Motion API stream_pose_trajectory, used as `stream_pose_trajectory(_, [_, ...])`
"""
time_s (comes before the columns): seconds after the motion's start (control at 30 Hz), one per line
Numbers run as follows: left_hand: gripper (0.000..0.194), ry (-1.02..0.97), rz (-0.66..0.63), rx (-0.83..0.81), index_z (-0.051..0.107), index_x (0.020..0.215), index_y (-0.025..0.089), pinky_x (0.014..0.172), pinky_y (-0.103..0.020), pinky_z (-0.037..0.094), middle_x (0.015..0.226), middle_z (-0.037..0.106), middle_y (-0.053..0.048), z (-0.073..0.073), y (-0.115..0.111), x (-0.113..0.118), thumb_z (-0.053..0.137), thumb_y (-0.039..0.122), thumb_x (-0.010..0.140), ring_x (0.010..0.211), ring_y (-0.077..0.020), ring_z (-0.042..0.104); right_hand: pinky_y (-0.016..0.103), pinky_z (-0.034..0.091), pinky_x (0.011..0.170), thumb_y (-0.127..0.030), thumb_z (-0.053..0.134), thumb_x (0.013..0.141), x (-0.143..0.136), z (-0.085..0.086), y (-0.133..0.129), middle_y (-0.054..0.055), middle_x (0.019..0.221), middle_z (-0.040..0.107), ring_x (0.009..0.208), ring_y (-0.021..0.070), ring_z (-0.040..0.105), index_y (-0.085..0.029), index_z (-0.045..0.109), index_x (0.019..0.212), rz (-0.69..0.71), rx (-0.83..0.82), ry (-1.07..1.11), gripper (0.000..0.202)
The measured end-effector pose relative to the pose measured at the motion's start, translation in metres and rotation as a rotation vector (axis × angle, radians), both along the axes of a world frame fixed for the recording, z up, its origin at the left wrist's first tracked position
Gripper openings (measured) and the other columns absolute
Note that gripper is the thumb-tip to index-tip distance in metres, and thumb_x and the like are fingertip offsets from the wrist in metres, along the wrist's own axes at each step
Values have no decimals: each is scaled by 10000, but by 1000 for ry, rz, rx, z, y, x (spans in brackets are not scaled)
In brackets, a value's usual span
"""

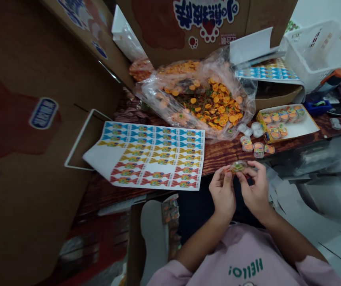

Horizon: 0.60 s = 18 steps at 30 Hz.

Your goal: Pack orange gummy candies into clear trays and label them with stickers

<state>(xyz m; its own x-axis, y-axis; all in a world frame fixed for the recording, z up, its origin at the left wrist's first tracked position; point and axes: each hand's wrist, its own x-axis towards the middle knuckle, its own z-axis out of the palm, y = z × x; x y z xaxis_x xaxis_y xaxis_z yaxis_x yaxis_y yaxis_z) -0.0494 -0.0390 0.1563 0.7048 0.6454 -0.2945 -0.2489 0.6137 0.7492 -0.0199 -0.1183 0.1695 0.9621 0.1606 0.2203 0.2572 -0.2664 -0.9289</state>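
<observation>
Over the table's front edge, my left hand (223, 195) and my right hand (256, 191) are closed on a small clear plastic case (238, 166). Thumbs and fingertips pinch it from both sides. Green and orange show on it, though the fingers cover its ends. Just beyond my hands lie several small labelled cases (247, 143) and some plain clear ones (257, 129). To the left is a sheet of stickers (158, 157) with blue, yellow and red rows. Behind these, an open clear bag (185, 115) holds many orange discs (221, 104) and green pieces.
A shallow display box (303, 129) contains rows of labelled cases. Behind it stand a cardboard box with sticker sheets (270, 73) on top and a white plastic basket (322, 47). Large cartons (158, 35) rise at the back and left (18, 167). A blue tape dispenser (317, 107) sits right.
</observation>
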Motion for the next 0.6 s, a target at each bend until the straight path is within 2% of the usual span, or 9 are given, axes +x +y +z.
stream_pose_trajectory(0.07, [386, -34, -11, -27, 745, 947, 200, 896, -274, 549, 949, 731, -37, 3, 3, 0, 888, 502, 752, 912, -150, 690, 388, 592, 900, -305, 702, 946, 0, -3, 1, 27, 926, 787, 896, 208, 767, -259, 531, 1289, -22, -3, -32, 386])
stream_pose_trajectory(0.13, [353, -59, -51, -88, 736, 898, 194, 891, -263, 539, 912, 715, -23, 5, 9, -1, 902, 464, 742, 883, -137, 676, 390, 616, 878, -311, 721, 932, 2, -4, 0, 22, 910, 798, 882, 220, 780, -272, 582, 1270, 19, -12, -72, 368])
stream_pose_trajectory(0.3, [302, -74, -184, -185, 710, 787, 175, 862, -240, 533, 867, 710, -16, 10, 34, -5, 934, 352, 689, 841, -121, 665, 403, 656, 862, -294, 726, 936, 12, 4, -9, 48, 1036, 809, 923, 251, 793, -288, 688, 1196, 249, -54, -238, 263])
stream_pose_trajectory(0.43, [329, -67, -330, -174, 724, 861, 170, 835, -249, 545, 884, 710, -29, 13, 48, -5, 933, 352, 684, 831, -134, 675, 439, 657, 890, -262, 742, 926, 19, 7, -12, 63, 1070, 799, 977, 268, 771, -278, 687, 1261, 416, -103, -398, 339])
stream_pose_trajectory(0.6, [404, -93, -235, -143, 662, 937, 187, 802, -206, 533, 887, 677, 1, 17, 47, 1, 944, 342, 693, 806, -100, 658, 491, 608, 961, -279, 640, 998, 26, 12, -5, 90, 1119, 784, 952, 254, 742, -245, 621, 1332, 442, -261, -518, 335])
